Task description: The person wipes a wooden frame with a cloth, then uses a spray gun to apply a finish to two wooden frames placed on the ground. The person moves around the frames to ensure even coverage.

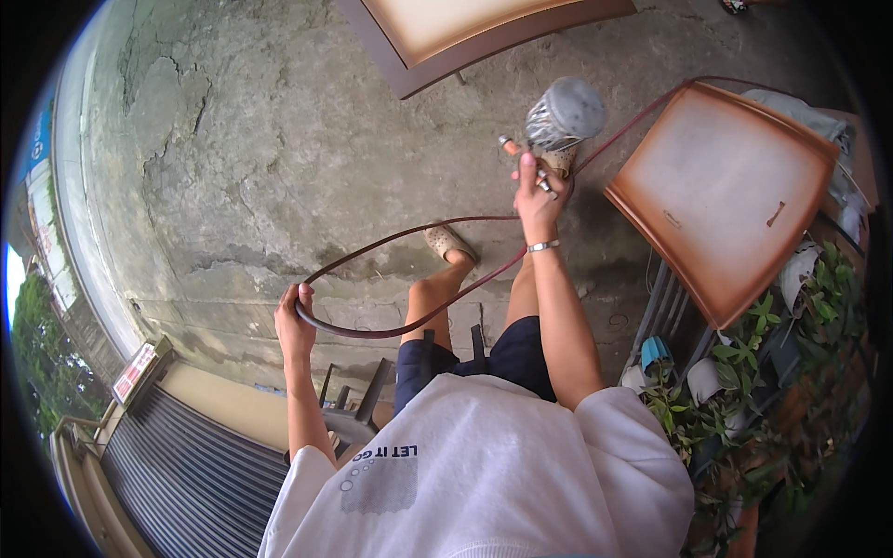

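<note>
My right hand is wrapped round a spray gun, held out ahead of me over the concrete. A grey, paint-stained cup sits at the gun's far end, and orange-and-metal fittings stick out beside my thumb. My left hand, farther back and to the left, grips a bend of dark red hose. Between the two hands the hose hangs in a long loop over my legs. Another stretch runs from near my right hand off to the upper right, past a panel.
A panel with brown-shaded edges stands at the right, close to potted plants. Another brown-bordered panel is raised off the cracked concrete floor ahead. A dark chair or stool and a ribbed shutter lie left of me.
</note>
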Demonstrator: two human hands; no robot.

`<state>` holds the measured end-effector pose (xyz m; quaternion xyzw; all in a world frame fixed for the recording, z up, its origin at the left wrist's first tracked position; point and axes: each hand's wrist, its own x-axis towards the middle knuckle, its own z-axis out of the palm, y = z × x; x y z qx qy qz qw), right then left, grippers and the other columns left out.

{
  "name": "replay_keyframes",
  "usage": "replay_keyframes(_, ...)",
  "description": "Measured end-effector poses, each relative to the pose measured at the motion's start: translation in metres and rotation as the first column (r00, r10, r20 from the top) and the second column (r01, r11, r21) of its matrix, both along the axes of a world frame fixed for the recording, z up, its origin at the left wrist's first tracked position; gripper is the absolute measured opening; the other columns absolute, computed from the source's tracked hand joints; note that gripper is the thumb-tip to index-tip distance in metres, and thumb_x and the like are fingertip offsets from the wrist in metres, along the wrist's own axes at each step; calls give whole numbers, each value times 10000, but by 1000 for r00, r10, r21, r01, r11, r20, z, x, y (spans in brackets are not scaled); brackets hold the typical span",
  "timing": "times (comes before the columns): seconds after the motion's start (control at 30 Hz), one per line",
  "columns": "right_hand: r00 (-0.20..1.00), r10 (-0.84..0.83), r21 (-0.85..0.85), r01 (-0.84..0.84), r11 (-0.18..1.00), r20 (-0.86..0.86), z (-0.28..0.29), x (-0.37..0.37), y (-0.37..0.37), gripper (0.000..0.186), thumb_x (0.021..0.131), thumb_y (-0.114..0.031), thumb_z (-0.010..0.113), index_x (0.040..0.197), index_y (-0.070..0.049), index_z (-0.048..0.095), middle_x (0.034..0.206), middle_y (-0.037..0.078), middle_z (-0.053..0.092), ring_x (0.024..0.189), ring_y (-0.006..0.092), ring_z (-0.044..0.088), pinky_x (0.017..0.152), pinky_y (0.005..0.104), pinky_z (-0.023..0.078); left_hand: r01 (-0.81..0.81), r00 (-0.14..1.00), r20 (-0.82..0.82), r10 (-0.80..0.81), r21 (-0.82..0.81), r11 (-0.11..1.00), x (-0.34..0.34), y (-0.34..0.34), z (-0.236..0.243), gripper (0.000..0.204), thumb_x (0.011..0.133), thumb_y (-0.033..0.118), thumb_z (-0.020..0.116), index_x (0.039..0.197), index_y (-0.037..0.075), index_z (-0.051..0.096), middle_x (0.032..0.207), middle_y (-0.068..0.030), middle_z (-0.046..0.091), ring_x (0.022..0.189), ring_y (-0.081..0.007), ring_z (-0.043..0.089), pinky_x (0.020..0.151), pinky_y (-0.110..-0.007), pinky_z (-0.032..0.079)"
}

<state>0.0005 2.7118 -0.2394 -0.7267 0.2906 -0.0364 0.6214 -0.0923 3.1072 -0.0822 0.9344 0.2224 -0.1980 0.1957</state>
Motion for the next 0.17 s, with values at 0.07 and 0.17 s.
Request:
replay_keyframes(0.07, 977, 198, -70, -192, 979, 85, 24, -18, 41, 274, 991, -292, 673, 985, -34, 764, 722, 93, 696, 592, 159, 641, 563, 307, 488, 6, 1000, 23, -7, 10, 1000, -11, 18, -6, 393, 1061, 339, 518, 960, 0, 688, 879, -208, 681, 807, -395, 646, 746, -430, 497)
replay_keyframes(0.17, 929, 348, -39, -346, 938, 124, 42, -26, 64, 250, 973, -285, 696, 997, -48, 772, 770, 130, 713, 628, 204, 682, 587, 302, 507, 0, 1000, 26, 0, 2, 1000, -8, 21, -5, 392, 1060, 340, 520, 971, -1, 693, 886, -212, 686, 824, -396, 656, 759, -434, 502)
